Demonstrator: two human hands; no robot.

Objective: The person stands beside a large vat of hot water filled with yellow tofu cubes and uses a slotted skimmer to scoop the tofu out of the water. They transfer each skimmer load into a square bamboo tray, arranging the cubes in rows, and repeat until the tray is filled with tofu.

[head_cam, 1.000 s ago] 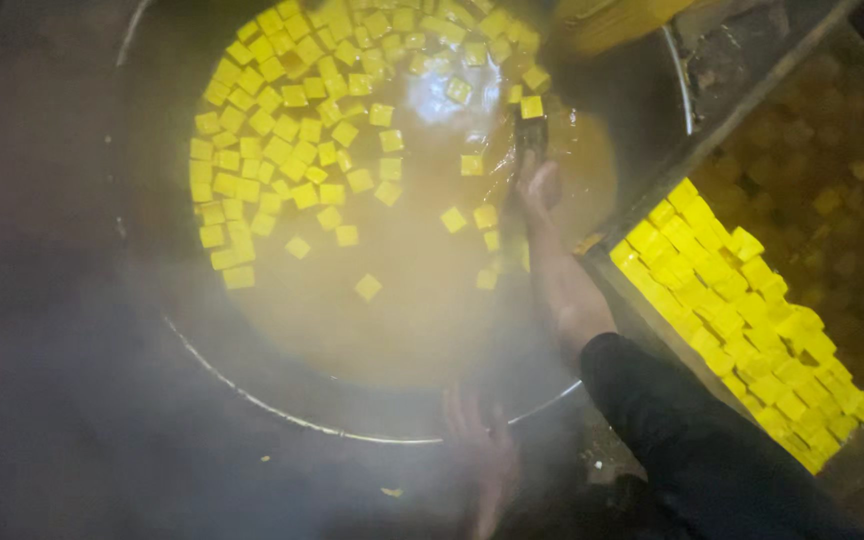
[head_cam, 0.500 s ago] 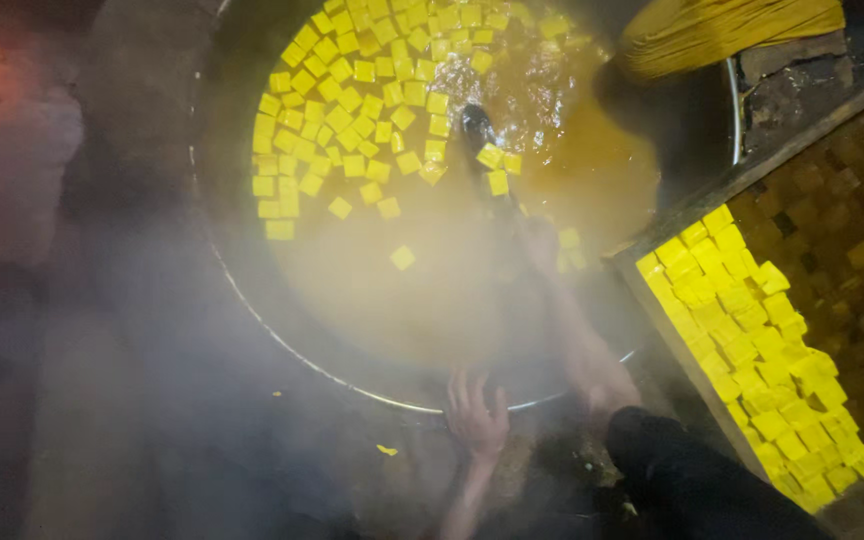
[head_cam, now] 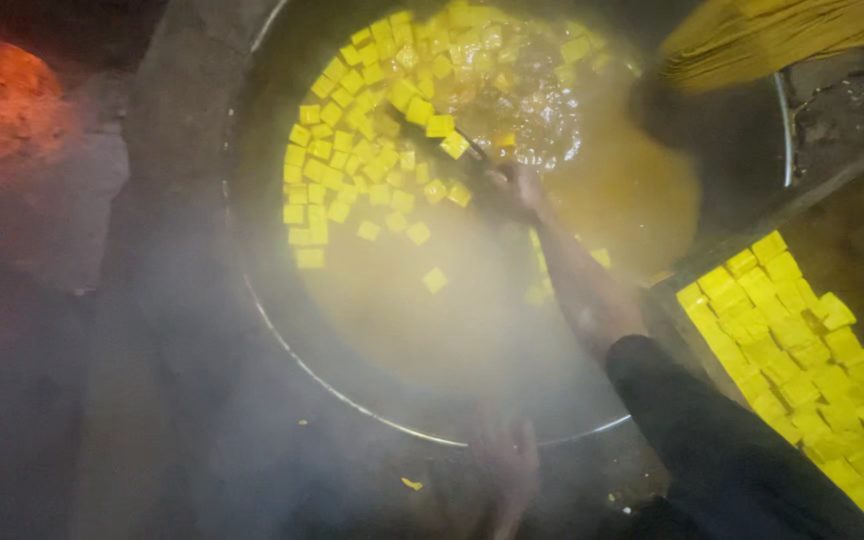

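Observation:
A very large round metal pan (head_cam: 252,300) holds bubbling yellow liquid with several yellow cubes (head_cam: 352,150) floating at its far left side. My right hand (head_cam: 514,190) reaches over the steaming liquid and is closed on the dark handle of a stirring tool (head_cam: 467,145) that dips in among the cubes. Through thick steam, my left hand (head_cam: 507,465) rests with spread fingers on the near rim of the pan, holding nothing.
A tray (head_cam: 802,340) at the right carries several more yellow cubes in a heap. A yellow cloth or bag (head_cam: 772,40) lies at the top right. An orange glow (head_cam: 2,100) shows at the far left. Steam hides the near ground.
My right hand with the tool has moved leftward toward the floating cubes. The view has shifted, so the pan sits more to the right. My left hand stays at the near rim.

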